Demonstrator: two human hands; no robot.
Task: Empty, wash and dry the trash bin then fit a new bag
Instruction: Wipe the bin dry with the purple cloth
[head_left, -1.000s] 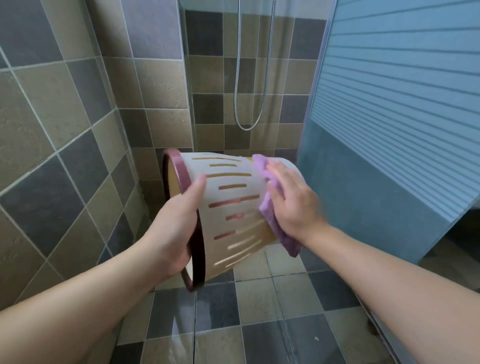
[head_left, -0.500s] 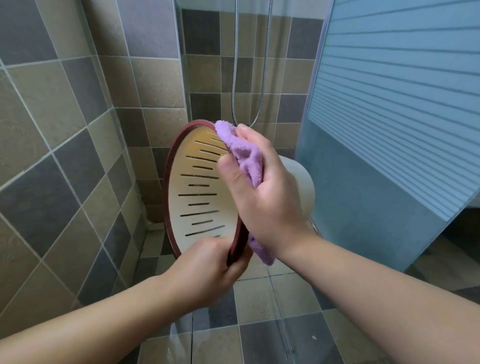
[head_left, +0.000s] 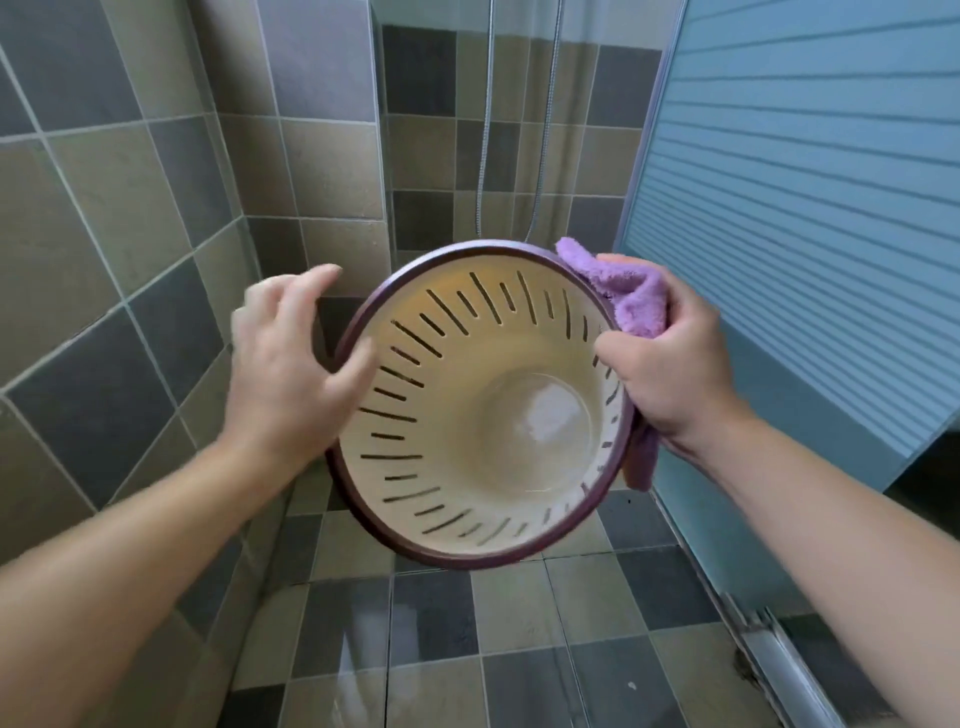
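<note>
A cream slotted trash bin (head_left: 483, 410) with a dark maroon rim is held up in the air, its mouth turned towards me, so I look down at its shiny, empty bottom. My right hand (head_left: 670, 374) pinches the bin's right rim through a purple cloth (head_left: 634, 301), thumb inside the bin and fingers outside. The cloth's tail hangs below that hand. My left hand (head_left: 285, 364) is blurred at the left rim, its fingers spread. Its thumb lies across the rim and the fingers are lifted off the wall.
I stand in a tiled shower corner with a wet tiled floor (head_left: 426, 639) below. A metal shower hose (head_left: 540, 156) hangs on the back wall. A blue frosted sliding door (head_left: 789, 208) stands at the right, with its metal floor track (head_left: 779, 665).
The bin has turned from side-on to mouth towards me. My right hand went from wiping the outer wall to gripping the right rim with the cloth. My left hand let go of the lower rim.
</note>
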